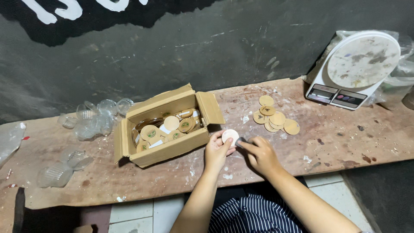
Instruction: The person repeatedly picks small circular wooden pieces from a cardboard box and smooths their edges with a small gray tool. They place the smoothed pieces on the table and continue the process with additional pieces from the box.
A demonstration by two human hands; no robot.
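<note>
My left hand (217,150) holds a round pale disc (230,135) by its edge, just in front of the open cardboard box (172,149). My right hand (261,153) is pinched at the disc's right side, its fingertips on a small dark bit next to the disc. The box holds several round tan discs with green marks (171,125). A loose pile of tan discs (274,117) lies on the wooden bench (327,142) to the right of my hands.
A white kitchen scale (353,69) in a plastic bag stands at the back right. Clear plastic cups and lids (92,117) lie left of the box, more (60,170) near the front left edge. A dark wall runs behind the bench.
</note>
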